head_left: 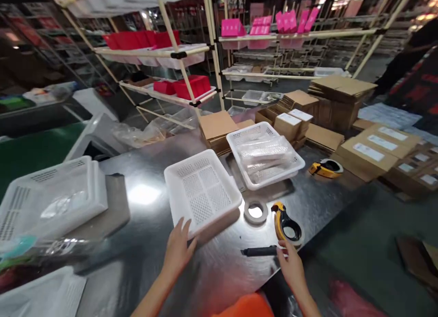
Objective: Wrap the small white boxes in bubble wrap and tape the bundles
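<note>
My left hand (179, 248) is at the near corner of a white perforated basket (203, 191), fingers apart and fingertips touching its rim. The basket holds nothing. My right hand (289, 260) has its fingertips at the end of a black pen-like tool (260, 251) lying on the metal table (147, 244); whether it grips the tool is unclear. Just above that hand lies a yellow and black tape dispenser (278, 221). A roll of tape (256, 212) lies flat between the basket and the dispenser.
A second white basket (255, 182) holds clear-wrapped packs (267, 155). Another tape dispenser (326, 168) and labelled cartons (372, 146) are at the right. More white baskets (99, 189) stand at the left. Racks (215, 57) with red and pink boxes rise behind.
</note>
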{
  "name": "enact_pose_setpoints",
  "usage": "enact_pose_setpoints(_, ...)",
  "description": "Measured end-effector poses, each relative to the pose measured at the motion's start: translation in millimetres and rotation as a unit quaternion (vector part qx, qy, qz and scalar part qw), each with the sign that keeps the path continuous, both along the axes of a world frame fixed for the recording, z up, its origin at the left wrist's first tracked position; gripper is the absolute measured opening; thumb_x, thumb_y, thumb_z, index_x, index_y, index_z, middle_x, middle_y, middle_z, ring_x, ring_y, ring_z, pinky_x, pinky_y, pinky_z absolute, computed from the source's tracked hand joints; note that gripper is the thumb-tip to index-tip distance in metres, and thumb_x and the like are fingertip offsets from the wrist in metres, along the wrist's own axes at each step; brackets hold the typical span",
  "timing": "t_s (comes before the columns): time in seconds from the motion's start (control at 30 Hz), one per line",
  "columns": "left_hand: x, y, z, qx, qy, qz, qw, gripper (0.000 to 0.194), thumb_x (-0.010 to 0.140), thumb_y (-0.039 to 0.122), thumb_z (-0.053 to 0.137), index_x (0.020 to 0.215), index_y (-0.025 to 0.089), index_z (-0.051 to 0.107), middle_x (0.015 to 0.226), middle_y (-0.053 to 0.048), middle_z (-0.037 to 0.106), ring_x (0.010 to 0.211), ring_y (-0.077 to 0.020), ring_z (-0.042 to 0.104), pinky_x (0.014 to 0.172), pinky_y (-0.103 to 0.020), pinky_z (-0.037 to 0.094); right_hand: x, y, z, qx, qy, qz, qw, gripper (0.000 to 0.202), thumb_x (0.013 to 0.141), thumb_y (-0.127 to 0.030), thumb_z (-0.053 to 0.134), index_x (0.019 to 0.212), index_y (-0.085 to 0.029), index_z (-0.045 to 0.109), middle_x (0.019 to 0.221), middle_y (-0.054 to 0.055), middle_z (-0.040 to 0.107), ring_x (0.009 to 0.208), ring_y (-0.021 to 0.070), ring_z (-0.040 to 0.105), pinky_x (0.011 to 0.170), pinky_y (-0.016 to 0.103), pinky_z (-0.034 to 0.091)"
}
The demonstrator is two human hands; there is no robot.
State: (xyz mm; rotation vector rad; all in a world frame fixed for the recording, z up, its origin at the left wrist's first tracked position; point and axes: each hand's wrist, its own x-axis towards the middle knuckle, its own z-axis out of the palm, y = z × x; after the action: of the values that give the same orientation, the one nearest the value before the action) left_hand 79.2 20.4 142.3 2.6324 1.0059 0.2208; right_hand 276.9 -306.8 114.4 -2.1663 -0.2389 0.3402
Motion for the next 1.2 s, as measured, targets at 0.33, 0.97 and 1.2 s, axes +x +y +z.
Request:
enact_pose_setpoints(0.33, 21.2, 36.2, -0.8, 0.023, 0.305, -0.118, 0.945, 0.043, 0.100, 0.042, 0.033, 0.121, 0.012, 0.056, 0.107, -0.016, 0.072, 0.103, -0.0333, 0.065, 0.083, -0.038, 0.047, -65.3, 75.7, 21.1, -0.056, -0.083, 0.159, 0.982, 0.028, 0.089, -0.021, 0.043, 0.109, -0.019, 0.062, 0.110, 0.009, 0.066, 0.101, 0.0208, 0.065, 0.088, 0.030, 0.050)
enact_pose_setpoints(0.97, -63.0, 27.0, -46.6, 0.246, -0.006, -0.069, 0.967, 0.034, 0.092, 0.026, 0.044, 0.119, 0.019, 0.063, 0.132, -0.017, 0.061, 0.123, -0.0313, 0.056, 0.108, -0.054, 0.037, 122.2, 280.1, -35.2, -0.355, -0.120, 0.151, 0.915, 0.046, 0.092, 0.000, 0.032, 0.134, 0.000, 0.051, 0.119, 0.028, 0.062, 0.111, 0.0280, 0.061, 0.087, 0.035, 0.046)
enact_pose_setpoints(1.2, -26.3, -36.9, 12.7, 0.197, -0.088, -0.116, 0.969, 0.034, 0.092, 0.026, 0.047, 0.125, 0.020, 0.055, 0.138, -0.017, 0.054, 0.123, -0.0302, 0.056, 0.098, -0.048, 0.050, 60.1, 201.6, 5.9, -0.308, -0.180, 0.204, 0.912, 0.025, 0.096, -0.016, 0.043, 0.103, -0.018, 0.066, 0.106, 0.011, 0.065, 0.094, 0.0203, 0.061, 0.076, 0.029, 0.042)
